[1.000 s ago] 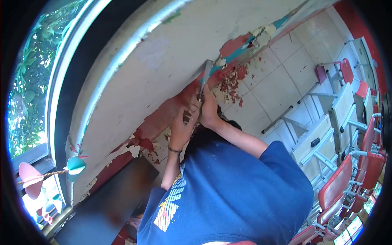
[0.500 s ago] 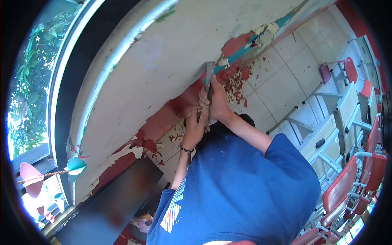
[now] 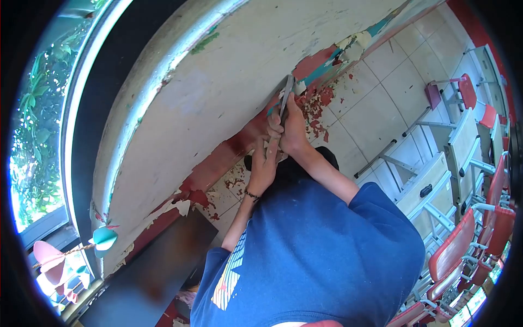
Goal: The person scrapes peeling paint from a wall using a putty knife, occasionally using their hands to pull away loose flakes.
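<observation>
A flat metal scraper (image 3: 286, 94) has its blade end against the wall where the paint is peeling. My right hand (image 3: 295, 129) is closed around it, thumb along the flat of the metal. Lower down, my left hand (image 3: 263, 168), with a dark bracelet at the wrist, is closed at the handle end against the right hand; part of its grip is hidden. By the blade, the white wall paint (image 3: 190, 103) ends in a ragged edge, with red and teal layers (image 3: 321, 68) exposed beneath it.
Red and cream paint flakes (image 3: 317, 109) litter the tiled floor (image 3: 376, 103) along the wall. Red chairs (image 3: 452, 245) and folded tables (image 3: 430, 188) stand at the right. A dark panel (image 3: 147, 267) is at lower left, near a window (image 3: 41, 131) and a hanging paper garland (image 3: 103, 240).
The scraper blade has shifted right and slightly up along the wall, its angle now more slanted. Both hands have moved with it, and the view has shifted slightly.
</observation>
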### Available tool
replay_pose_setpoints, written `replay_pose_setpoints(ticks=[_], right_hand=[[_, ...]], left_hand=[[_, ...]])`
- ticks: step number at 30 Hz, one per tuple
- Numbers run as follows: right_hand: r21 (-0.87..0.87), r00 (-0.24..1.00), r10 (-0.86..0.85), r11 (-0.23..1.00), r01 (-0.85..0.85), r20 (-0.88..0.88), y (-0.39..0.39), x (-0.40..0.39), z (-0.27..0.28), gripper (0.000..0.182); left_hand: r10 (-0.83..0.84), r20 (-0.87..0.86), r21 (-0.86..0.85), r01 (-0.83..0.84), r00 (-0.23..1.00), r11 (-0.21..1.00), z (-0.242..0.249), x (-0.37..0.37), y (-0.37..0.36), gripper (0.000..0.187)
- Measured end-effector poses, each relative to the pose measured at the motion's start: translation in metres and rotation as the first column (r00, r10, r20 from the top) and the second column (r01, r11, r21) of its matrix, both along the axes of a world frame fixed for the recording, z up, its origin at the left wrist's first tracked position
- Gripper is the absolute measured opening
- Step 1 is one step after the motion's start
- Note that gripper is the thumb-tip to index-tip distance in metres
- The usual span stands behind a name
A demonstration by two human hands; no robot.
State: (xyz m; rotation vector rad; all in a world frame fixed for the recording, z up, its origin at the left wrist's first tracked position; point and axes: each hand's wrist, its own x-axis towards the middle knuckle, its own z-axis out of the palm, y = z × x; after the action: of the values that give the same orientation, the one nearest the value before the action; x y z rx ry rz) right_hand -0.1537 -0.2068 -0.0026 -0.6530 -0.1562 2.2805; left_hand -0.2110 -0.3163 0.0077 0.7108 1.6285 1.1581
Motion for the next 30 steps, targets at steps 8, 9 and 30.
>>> replay_pose_setpoints(ticks=[8,9,30], right_hand=[[-0.019,0.990,-0.031,0.999,0.033,0.136,0.002,0.000,0.006,0.042],[-0.024,0.990,-0.028,0.999,0.032,0.135,0.005,0.000,0.001,0.042],[-0.009,0.995,-0.033,0.999,0.034,0.090,0.015,0.005,0.001,0.042]], left_hand=[[-0.016,0.100,-0.011,0.017,0.995,1.000,-0.012,0.001,0.001,0.028],[-0.025,0.058,-0.012,0.026,0.998,1.000,-0.016,0.001,0.005,0.029],[-0.149,0.133,-0.053,0.157,0.980,0.986,-0.009,-0.003,0.017,0.033]])
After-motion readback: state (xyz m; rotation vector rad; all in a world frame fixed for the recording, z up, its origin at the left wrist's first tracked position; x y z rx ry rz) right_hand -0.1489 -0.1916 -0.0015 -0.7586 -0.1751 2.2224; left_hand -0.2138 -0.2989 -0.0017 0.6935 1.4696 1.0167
